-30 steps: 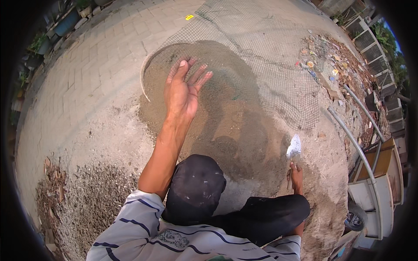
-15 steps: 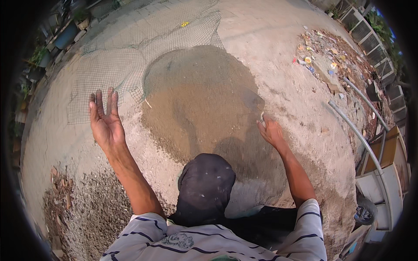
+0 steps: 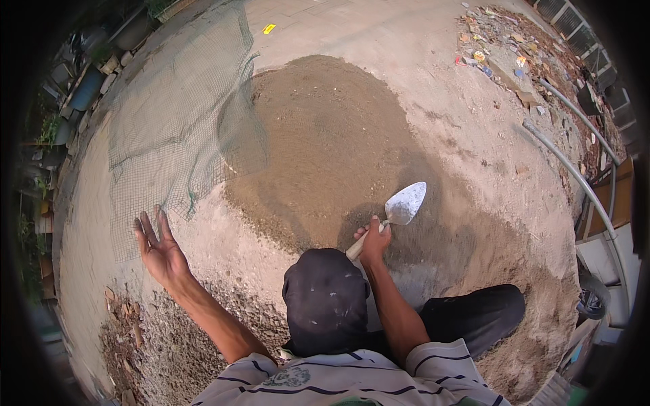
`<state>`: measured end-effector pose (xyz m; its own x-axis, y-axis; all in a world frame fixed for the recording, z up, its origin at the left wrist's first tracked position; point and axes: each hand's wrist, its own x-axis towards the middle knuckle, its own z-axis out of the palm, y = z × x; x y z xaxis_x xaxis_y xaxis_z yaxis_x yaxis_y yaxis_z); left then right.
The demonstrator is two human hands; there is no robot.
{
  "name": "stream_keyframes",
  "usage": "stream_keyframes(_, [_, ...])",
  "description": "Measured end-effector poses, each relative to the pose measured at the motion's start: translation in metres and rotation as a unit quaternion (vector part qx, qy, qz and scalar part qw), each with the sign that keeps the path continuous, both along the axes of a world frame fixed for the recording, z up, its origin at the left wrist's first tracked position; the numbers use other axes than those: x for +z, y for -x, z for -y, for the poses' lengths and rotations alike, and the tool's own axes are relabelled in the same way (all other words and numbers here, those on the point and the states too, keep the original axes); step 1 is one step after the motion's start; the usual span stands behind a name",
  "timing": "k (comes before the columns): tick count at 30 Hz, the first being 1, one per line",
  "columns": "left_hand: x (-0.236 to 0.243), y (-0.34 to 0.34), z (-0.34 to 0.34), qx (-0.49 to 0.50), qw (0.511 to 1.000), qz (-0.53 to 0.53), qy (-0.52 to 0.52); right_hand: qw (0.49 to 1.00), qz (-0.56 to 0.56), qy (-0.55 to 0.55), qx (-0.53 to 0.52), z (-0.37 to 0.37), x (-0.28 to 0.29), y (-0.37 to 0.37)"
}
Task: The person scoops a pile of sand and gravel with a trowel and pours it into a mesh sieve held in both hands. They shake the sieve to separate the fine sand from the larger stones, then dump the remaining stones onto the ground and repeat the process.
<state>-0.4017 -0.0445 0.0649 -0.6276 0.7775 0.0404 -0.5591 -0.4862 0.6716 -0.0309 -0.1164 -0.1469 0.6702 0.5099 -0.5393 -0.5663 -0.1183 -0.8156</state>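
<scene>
Trowel (image 3: pixel 406 203) sits across the lower right of the sand pile (image 3: pixel 318 128) in my view; whether its blade touches, I cannot tell. I see the right hand (image 3: pixel 375 245) wrapped around the handle. Left of the pile, the left hand (image 3: pixel 164 261) has its fingers spread and grips nothing; they overlap the mesh (image 3: pixel 172 125), though contact is unclear to me. Since that mesh overlaps the pile's left edge, I judge that a snagged finger could drag sand toward the gravel (image 3: pixel 210 325), while a slack grip could let the blade twist.
</scene>
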Motion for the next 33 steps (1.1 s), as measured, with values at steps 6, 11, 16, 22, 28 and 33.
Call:
stream_keyframes(6, [-0.009, 0.004, -0.006, -0.017, 1.000, 0.018, -0.012, 0.999, -0.001, 0.051, 0.008, -0.001, -0.015, -0.005])
stream_keyframes(11, [-0.017, 0.007, -0.008, -0.062, 0.997, 0.045, -0.030, 0.995, 0.005, 0.053, 0.087, -0.036, -0.006, 0.015])
stream_keyframes(16, [-0.022, -0.004, -0.015, -0.096, 0.992, 0.080, -0.016, 0.993, -0.017, 0.086, 0.076, -0.085, 0.016, 0.037])
stream_keyframes(22, [-0.017, -0.023, -0.022, -0.117, 0.992, 0.057, 0.011, 0.955, 0.177, 0.098, 0.218, -0.123, 0.042, 0.025])
stream_keyframes(28, [-0.023, -0.027, -0.043, -0.142, 0.989, 0.039, 0.028, 0.819, 0.453, 0.045, 0.348, -0.160, 0.113, -0.021])
stream_keyframes(33, [-0.018, -0.043, -0.060, -0.207, 0.976, 0.072, -0.003, 0.918, 0.381, 0.040, 0.104, -0.087, 0.072, -0.104])
